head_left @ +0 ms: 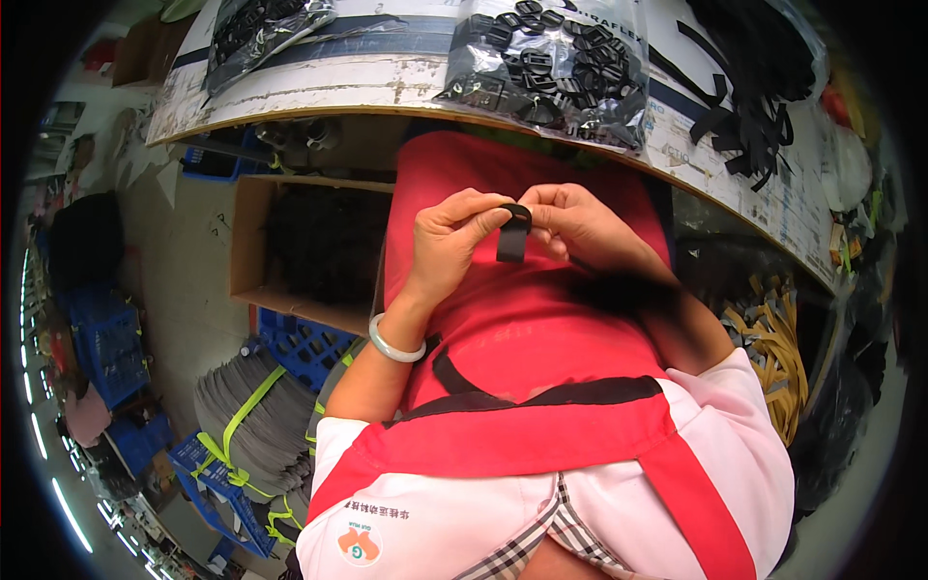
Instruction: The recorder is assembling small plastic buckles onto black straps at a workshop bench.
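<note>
Over the lap of my red apron, a short black webbing strap hangs down from a small black buckle. My left hand pinches it from the left between thumb and fingertips. From the other side, my right hand closes its thumb and index finger at the buckle's edge, with the lower fingers curled behind. The fingertips hide part of the buckle, so how the strap runs through it cannot be fully made out. A dark blur covers part of my right wrist.
On the worktable ahead lie a clear bag of black buckles, another bag and loose black straps. A cardboard box, blue crate and tied grey bundle stand left; tan strips hang right.
</note>
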Available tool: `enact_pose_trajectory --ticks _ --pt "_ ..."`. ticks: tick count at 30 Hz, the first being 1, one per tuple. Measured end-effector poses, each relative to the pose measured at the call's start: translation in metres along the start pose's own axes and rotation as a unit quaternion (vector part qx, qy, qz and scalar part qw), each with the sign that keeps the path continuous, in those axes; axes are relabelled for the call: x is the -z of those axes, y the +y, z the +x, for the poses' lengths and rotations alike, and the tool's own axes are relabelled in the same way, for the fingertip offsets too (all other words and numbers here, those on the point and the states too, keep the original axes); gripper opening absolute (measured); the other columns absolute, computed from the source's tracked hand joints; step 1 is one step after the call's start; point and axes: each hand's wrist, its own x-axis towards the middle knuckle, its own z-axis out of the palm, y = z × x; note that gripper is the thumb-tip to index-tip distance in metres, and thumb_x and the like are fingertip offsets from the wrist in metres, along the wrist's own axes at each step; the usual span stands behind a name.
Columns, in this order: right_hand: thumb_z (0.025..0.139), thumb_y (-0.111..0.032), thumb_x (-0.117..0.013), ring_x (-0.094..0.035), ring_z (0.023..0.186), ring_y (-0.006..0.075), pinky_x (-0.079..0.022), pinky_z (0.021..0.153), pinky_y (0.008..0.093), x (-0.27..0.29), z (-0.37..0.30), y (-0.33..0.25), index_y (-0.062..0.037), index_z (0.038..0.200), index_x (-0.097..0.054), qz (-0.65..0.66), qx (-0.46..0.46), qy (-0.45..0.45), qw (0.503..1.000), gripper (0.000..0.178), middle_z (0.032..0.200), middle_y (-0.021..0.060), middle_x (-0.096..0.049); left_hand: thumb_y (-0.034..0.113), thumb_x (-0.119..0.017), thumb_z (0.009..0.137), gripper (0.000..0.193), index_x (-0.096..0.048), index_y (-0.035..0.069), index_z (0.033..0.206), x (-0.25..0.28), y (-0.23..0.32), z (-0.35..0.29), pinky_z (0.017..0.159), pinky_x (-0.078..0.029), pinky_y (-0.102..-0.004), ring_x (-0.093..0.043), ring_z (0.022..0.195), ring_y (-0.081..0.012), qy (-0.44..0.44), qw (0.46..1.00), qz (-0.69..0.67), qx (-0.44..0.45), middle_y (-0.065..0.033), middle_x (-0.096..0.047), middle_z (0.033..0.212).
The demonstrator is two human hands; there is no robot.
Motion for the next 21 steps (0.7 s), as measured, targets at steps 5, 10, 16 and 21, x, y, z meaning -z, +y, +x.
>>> enact_pose_trajectory --ticks 5,10,16,21 --pt "0.095 -0.022 -0.061 -0.05 0.055 0.0042 -0.04 0.05 0.0182 0.006 0.019 -0.01 -0.0048 0.09 -0.062 -0.095 0.137 0.094 0.982 0.018 0.067 -0.002 -0.056 -0.004 -0.064 0.081 0.011 -0.069 -0.006 0.09 0.056 0.075 -0.033 0.069 -0.043 -0.0228 -0.057 0.076 -0.0109 -0.017 0.992 0.103 0.071 -0.0055 -0.064 0.083" --pt "0.094 -0.023 -0.062 -0.052 0.057 0.0056 -0.043 0.052 0.0216 0.011 0.019 0.005 -0.0042 0.088 -0.062 -0.167 0.094 0.053 0.98 0.02 0.068 -0.0012 -0.058 0.0 -0.066 0.085 0.032 -0.064 0.002 0.117 0.134 0.105 -0.075 0.079 -0.048 -0.0242 -0.059 0.09 -0.0128 0.232 0.865 0.446 -0.012 -0.0047 -0.062 0.108" --pt "0.093 -0.018 -0.059 -0.056 0.06 0.0087 -0.048 0.055 0.0254 0.01 0.019 0.035 -0.0004 0.09 -0.063 -0.232 0.09 0.028 0.968 0.018 0.069 0.0028 -0.061 0.005 -0.066 0.084 0.031 -0.063 0.0 0.115 0.042 0.06 0.02 0.088 -0.048 -0.0297 -0.062 0.103 -0.0214 -0.014 0.942 0.329 -0.065 -0.0124 -0.064 0.11" --pt "0.087 -0.015 -0.063 -0.064 0.065 0.0248 -0.05 0.061 0.0366 0.018 0.013 0.044 -0.0021 0.093 -0.064 -0.388 0.132 0.045 0.911 0.015 0.075 0.015 -0.067 0.019 -0.061 0.09 0.036 -0.058 0.0 0.12 -0.047 0.024 0.158 0.095 -0.045 -0.0377 -0.056 0.111 -0.0344 -0.156 0.882 0.385 -0.224 -0.0181 -0.057 0.121"
